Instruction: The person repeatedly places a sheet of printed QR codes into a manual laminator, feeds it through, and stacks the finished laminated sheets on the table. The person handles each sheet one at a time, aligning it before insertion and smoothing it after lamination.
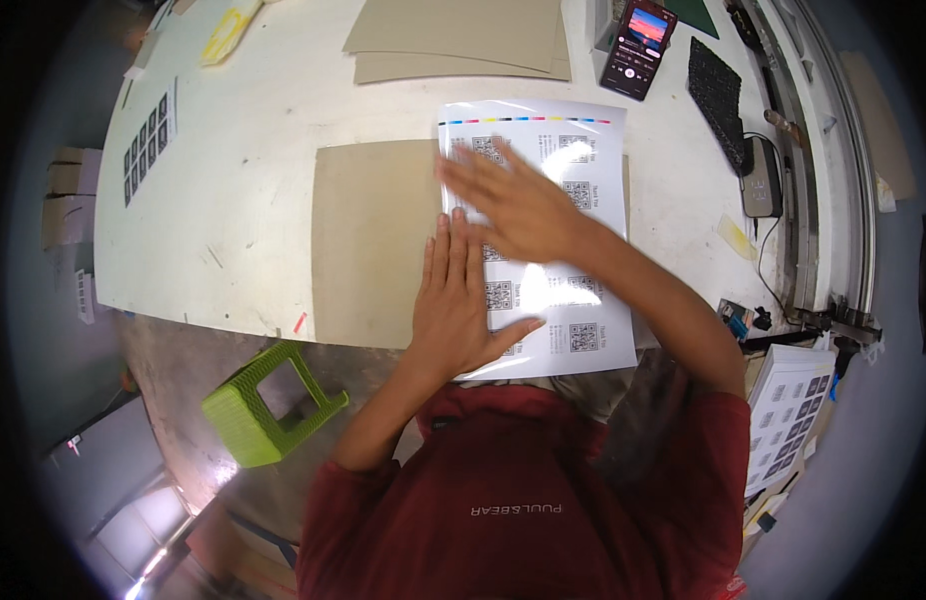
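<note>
A glossy white printed sheet [608,255] with rows of square black codes and a strip of coloured marks along its far edge lies in front of me. It overlaps the right part of a grey-brown cardboard sheet [373,240], and its near end reaches past the table edge to my body. Flat along the sheet's left edge rests my left hand [455,305], fingers stretched out and thumb spread over the paper. My right hand [518,205] crosses above the left fingertips, open and palm down over the sheet's left edge. Motion slightly blurs its fingertips, so contact is hard to judge.
More cardboard sheets [463,40] lie at the table's far side. A phone [640,48], a black mesh strip [716,100] and a cabled black device [760,178] sit right, beside a metal rail [808,160]. A green stool [253,405] stands at lower left; printed sheets [788,420] are stacked lower right.
</note>
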Available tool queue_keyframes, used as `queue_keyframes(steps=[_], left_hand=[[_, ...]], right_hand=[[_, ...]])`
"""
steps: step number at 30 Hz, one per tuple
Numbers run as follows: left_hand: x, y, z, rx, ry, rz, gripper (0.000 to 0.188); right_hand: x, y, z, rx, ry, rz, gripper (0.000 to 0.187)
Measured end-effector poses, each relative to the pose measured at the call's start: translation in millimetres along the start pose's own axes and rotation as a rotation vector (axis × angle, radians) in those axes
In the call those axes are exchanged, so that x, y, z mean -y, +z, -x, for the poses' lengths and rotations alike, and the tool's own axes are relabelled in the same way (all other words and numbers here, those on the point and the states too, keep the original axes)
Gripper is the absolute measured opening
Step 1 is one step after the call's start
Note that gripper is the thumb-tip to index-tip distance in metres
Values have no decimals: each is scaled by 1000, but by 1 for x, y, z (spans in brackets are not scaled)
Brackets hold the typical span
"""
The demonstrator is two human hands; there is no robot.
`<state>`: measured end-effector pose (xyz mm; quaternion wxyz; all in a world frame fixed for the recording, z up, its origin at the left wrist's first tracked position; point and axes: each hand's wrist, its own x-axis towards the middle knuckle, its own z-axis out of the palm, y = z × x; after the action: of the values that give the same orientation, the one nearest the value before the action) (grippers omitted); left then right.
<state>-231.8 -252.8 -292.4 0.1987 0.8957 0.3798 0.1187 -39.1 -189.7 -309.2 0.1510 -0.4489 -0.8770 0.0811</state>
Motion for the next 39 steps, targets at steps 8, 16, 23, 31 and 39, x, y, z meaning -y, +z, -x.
queue_keyframes(steps=[8, 16, 23, 31, 39], left_hand=[[7, 7, 2, -10, -45, 90, 120], [6, 1, 2, 21, 11, 65, 117], [3, 2, 3, 27, -73, 20, 101], [13, 9, 2, 12, 5, 162, 84], [2, 14, 5, -21, -2, 102, 82]], right_hand=[[58, -16, 68, 181, 227, -13, 81], [-72, -29, 37, -109, 440, 241, 90], [49, -25, 126, 36, 536, 22, 97], [139, -4, 111, 111, 586, -230, 80], [72, -104, 279, -57, 1177, 525, 70]])
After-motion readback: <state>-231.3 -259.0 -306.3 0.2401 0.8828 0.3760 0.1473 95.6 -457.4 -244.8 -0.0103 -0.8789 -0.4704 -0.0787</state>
